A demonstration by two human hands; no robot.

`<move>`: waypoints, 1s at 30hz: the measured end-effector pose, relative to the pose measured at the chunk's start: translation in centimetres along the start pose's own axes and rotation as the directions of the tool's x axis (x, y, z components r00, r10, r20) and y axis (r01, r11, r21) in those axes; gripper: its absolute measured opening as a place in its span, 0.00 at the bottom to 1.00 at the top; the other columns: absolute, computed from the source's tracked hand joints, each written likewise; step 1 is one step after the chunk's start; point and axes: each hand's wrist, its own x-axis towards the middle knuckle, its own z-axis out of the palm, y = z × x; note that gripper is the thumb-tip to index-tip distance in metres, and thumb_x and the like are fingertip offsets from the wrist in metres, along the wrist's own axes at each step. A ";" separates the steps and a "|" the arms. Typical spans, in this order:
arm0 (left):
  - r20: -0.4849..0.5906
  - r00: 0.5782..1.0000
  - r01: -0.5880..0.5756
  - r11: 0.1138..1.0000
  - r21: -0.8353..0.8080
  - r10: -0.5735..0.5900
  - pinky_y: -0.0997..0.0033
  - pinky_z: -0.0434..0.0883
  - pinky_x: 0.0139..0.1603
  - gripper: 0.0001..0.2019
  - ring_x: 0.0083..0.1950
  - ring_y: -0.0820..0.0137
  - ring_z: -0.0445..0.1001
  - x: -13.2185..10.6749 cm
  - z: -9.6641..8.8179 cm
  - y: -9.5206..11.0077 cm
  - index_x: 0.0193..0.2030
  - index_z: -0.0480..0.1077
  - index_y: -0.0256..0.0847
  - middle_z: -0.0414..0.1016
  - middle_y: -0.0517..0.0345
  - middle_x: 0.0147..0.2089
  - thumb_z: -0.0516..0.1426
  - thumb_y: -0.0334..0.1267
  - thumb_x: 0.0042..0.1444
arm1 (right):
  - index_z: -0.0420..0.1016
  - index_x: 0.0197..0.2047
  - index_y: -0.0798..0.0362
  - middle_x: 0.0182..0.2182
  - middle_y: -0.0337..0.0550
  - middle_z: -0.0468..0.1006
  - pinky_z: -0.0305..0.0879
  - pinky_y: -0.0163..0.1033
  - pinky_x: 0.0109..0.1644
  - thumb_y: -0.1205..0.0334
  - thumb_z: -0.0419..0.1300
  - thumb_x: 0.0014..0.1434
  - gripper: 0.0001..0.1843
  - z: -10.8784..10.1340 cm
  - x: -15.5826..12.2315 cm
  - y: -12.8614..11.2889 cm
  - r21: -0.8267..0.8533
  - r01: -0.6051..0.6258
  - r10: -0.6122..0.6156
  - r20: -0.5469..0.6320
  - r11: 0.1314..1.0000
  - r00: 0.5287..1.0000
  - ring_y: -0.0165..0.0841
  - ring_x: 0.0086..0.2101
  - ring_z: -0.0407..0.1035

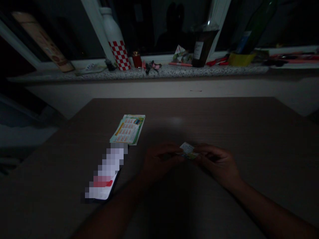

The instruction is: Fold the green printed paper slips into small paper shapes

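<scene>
Between my two hands is a small printed piece of paper (188, 151), whitish with text and some yellow and green along its lower part. My left hand (160, 161) pinches its left edge between thumb and fingers. From the other side, my right hand (219, 162) grips the right edge in the same way. The paper is held just above the dark wooden table (269, 132). To the left lies a small stack of printed calendar cards (128, 129), green and white. Nearer to me, beside my left forearm, a phone (106, 176) rests with its screen lit and partly blurred out.
Behind the table runs a speckled stone windowsill (159, 70). On it stand a white bottle with red checks (117, 39), a small red jar (136, 59), a dark drink cup (203, 46), a yellow container (240, 59) and a green bottle (260, 25). A tall tube (45, 41) leans at the left.
</scene>
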 end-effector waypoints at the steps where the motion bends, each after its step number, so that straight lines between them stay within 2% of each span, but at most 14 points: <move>1: 0.003 1.000 -0.003 1.000 0.008 0.003 0.68 0.73 0.43 0.08 0.41 0.66 0.77 0.0 0.0 0.1 0.36 0.79 0.41 0.80 0.53 0.39 0.66 0.35 0.47 | 0.82 0.32 0.49 0.26 0.41 0.82 0.71 0.32 0.25 0.61 0.69 0.47 0.06 0.0 0.0 0.0 -0.008 0.002 -0.002 -0.002 1.000 1.000 0.30 0.23 0.73; 7: -0.007 0.999 0.040 0.996 0.082 -0.039 0.70 0.73 0.41 0.03 0.39 0.67 0.77 -0.1 0.1 0.7 0.32 0.79 0.42 0.80 0.55 0.38 0.64 0.36 0.50 | 0.82 0.30 0.50 0.31 0.45 0.83 0.72 0.36 0.30 0.59 0.68 0.50 0.05 0.0 -0.1 -0.2 -0.020 0.003 -0.002 0.031 1.000 1.000 0.34 0.29 0.75; 15: -0.106 0.985 0.146 0.983 0.109 -0.135 0.72 0.71 0.38 0.04 0.37 0.69 0.76 -0.4 1.4 1.0 0.30 0.78 0.40 0.80 0.56 0.36 0.61 0.35 0.53 | 0.79 0.25 0.52 0.25 0.42 0.81 0.67 0.32 0.24 0.62 0.66 0.51 0.05 0.9 -0.3 -0.5 -0.024 -0.057 0.055 -0.082 0.998 0.995 0.30 0.23 0.73; 20: -0.168 0.963 0.217 0.976 0.002 -0.213 0.72 0.70 0.40 0.05 0.37 0.70 0.76 -0.7 2.2 0.7 0.30 0.77 0.39 0.79 0.56 0.34 0.62 0.38 0.53 | 0.78 0.24 0.52 0.25 0.42 0.82 0.70 0.33 0.28 0.63 0.67 0.50 0.04 1.3 -0.5 -0.5 -0.014 -0.058 0.055 -0.133 0.998 0.990 0.31 0.25 0.74; 26: -0.194 0.926 0.311 0.946 -0.096 -0.324 0.72 0.70 0.36 0.08 0.33 0.70 0.74 -0.6 2.5 0.2 0.27 0.75 0.37 0.77 0.57 0.29 0.64 0.40 0.50 | 0.76 0.21 0.53 0.20 0.41 0.80 0.67 0.33 0.22 0.61 0.69 0.47 0.08 1.3 -0.3 -0.4 0.019 -0.142 0.143 -0.168 0.990 0.975 0.30 0.20 0.72; 30: -0.200 0.912 0.331 0.931 -0.153 -0.357 0.72 0.70 0.35 0.07 0.31 0.71 0.74 -0.4 2.5 0.5 0.25 0.74 0.37 0.77 0.58 0.26 0.64 0.38 0.48 | 0.75 0.21 0.53 0.21 0.42 0.80 0.69 0.34 0.23 0.59 0.69 0.47 0.10 1.2 -0.3 -0.2 0.025 -0.170 0.172 -0.151 0.985 0.973 0.32 0.21 0.73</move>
